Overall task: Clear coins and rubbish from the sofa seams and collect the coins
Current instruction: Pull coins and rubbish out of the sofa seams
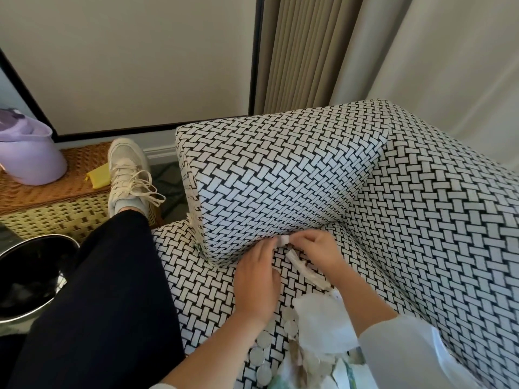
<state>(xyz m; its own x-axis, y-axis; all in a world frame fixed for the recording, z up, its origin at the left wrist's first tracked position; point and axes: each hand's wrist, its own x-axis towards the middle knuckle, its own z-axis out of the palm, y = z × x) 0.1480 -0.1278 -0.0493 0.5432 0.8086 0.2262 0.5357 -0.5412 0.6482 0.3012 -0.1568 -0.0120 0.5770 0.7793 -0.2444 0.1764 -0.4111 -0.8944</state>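
**Scrap coming out of the arm seam**

The right hand (317,252) is pinching a small white scrap (283,239) between thumb and fingertips. The scrap is sitting right at the seam (339,219) where the sofa arm is meeting the seat. The left hand (257,279) is lying just beside it, fingers straight, tips pressing the fabric. The seam is running from lower left to upper right, so the scrap probably needs pulling out toward the person. One long twisted wrapper (304,272) is lying below the right hand. Five coins (265,339) are showing in a loose row beside one tissue heap (323,318), which may be hiding more.
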